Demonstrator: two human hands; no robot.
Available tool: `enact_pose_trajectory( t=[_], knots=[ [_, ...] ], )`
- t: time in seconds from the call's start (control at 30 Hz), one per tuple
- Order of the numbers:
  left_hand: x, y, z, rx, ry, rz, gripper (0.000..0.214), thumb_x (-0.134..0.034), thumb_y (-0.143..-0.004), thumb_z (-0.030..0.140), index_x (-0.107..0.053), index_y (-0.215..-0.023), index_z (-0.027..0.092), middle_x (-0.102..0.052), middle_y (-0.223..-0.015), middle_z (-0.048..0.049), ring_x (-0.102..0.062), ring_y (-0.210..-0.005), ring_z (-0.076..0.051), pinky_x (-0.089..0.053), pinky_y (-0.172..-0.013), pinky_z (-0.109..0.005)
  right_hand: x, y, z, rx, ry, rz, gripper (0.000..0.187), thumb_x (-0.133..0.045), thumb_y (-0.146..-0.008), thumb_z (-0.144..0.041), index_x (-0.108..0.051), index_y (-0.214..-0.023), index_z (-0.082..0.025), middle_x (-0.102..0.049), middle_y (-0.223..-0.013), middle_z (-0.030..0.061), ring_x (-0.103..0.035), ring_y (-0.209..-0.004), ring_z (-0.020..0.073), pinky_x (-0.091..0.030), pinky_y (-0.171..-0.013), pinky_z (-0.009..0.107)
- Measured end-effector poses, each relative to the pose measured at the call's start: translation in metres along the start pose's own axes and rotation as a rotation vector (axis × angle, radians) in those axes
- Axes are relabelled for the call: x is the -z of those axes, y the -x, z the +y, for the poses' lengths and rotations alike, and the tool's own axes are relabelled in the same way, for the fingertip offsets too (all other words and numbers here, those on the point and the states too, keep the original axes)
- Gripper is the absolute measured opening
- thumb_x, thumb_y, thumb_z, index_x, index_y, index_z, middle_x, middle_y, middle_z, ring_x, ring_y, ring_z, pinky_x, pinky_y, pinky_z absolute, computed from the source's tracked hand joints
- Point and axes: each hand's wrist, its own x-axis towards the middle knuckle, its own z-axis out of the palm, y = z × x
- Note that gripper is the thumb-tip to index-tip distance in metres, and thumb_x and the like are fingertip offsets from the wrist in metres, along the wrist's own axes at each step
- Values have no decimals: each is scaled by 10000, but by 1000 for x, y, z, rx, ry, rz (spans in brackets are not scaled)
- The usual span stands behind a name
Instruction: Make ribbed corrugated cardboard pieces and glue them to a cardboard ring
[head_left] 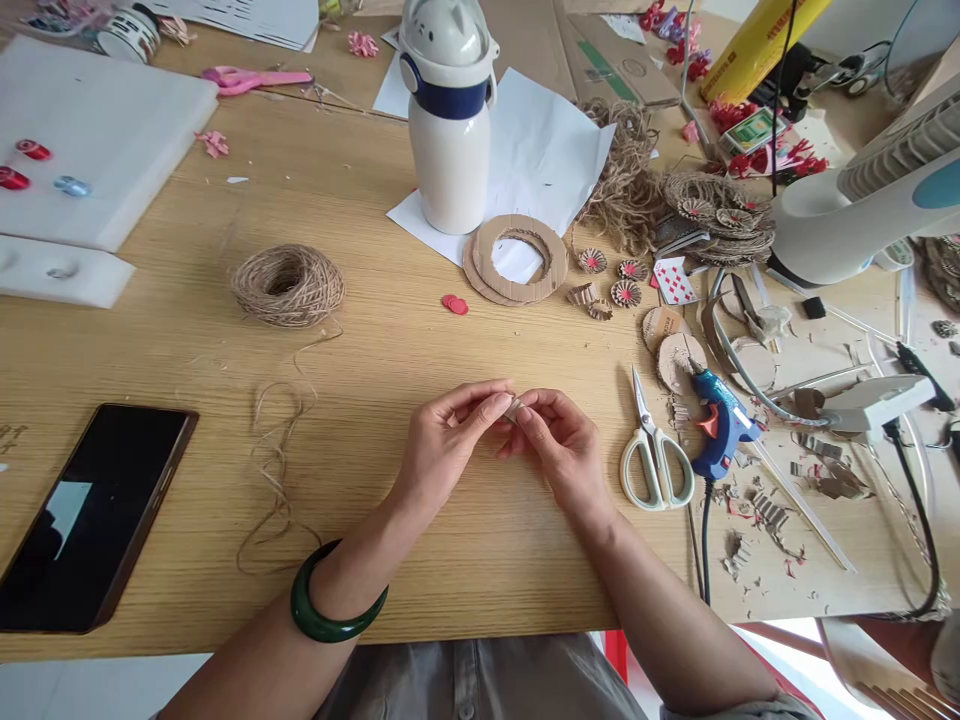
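Observation:
My left hand (448,438) and my right hand (561,447) meet over the middle of the table. Between thumbs and fingers they pinch a small piece of corrugated cardboard (514,409), mostly covered by the fingertips. Beyond them lie red paper discs (454,304) and two overlapping cardboard rings (559,268). Several pleated cardboard rosettes (625,293) with red centres sit right of the rings. White-handled scissors (658,470) rest beside my right hand, with a blue glue gun (721,425) just past them. A ball of jute twine (289,287) lies to the left, its loose strand trailing toward me.
A white bottle (450,150) stands on paper at the back. A phone (94,515) lies at the left, below a white foam block (97,130). Cables, cardboard scraps (769,510) and a white fan (862,200) crowd the right. Pink scissors (259,80) lie farther back.

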Motion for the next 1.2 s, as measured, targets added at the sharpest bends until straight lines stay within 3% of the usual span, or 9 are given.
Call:
enact_pose_trajectory(
  t=[0.1, 0.2, 0.4, 0.57, 0.73, 0.9, 1.03, 1.2],
  knots=[
    [2, 0, 0, 24, -15, -39, 324, -763, -816, 379, -761, -1096, 215, -781, -1019, -44, -730, -882, -178, -579, -809, -258, 1, 0, -1, -17, 8, 23, 228, -729, -849, -391, -626, -859, -188, -621, -610, -46, -614, -502, 101, -555, -551, 253],
    [3, -1, -2, 31, -21, -66, 324, -775, -802, 383, -765, -1073, 207, -780, -1010, -48, -731, -865, -182, -584, -789, -257, 1, 1, -2, -34, 15, 47, 253, -742, -832, -412, -618, -838, -191, -601, -602, -55, -583, -483, 91, -545, -541, 247],
    [3, -3, -2, 53, 0, -50, 316, -807, -763, 375, -765, -1018, 192, -769, -942, -38, -705, -764, -149, -586, -667, -230, 1, 3, -3, -34, 59, 2, 224, -704, -866, -408, -655, -892, -191, -629, -751, -19, -620, -593, 102, -550, -596, 253],
    [3, -4, 0, 84, 58, -103, 342, -818, -748, 349, -756, -1048, 196, -759, -1023, -50, -712, -879, -180, -598, -679, -245, 1, 2, -3, 17, -6, -36, 174, -698, -874, -388, -706, -882, -214, -613, -921, 15, -610, -722, 120, -563, -653, 270],
    [6, -6, 0, 140, 71, -148, 377, -833, -728, 337, -750, -1052, 164, -762, -985, -66, -708, -844, -190, -602, -720, -297, 5, 1, -3, 6, 35, -28, 243, -674, -886, -433, -735, -788, -219, -612, -1007, 36, -601, -765, 137, -562, -698, 292],
    [11, -9, 6, 93, 17, -262, 356, -832, -733, 296, -751, -1061, 183, -755, -1046, -70, -708, -887, -201, -588, -771, -306, 10, 0, -5, -8, 12, -99, 200, -695, -879, -396, -755, -776, -235, -590, -1001, 28, -582, -817, 138, -527, -730, 283],
    [15, -10, 11, 131, 12, -396, 386, -816, -752, 285, -736, -1122, 210, -727, -1175, -81, -696, -979, -214, -582, -830, -320, 13, -2, -8, -14, 43, -171, 193, -721, -858, -397, -756, -749, -242, -587, -911, 22, -570, -883, 158, -497, -811, 306],
    [16, -10, 10, -10, -101, -285, 389, -852, -702, 310, -749, -1065, 212, -706, -1063, -62, -678, -946, -202, -588, -814, -310, 10, -2, -7, 7, 92, -66, 254, -764, -790, -460, -730, -697, -227, -560, -925, 24, -543, -846, 157, -481, -751, 302]
  ],
)
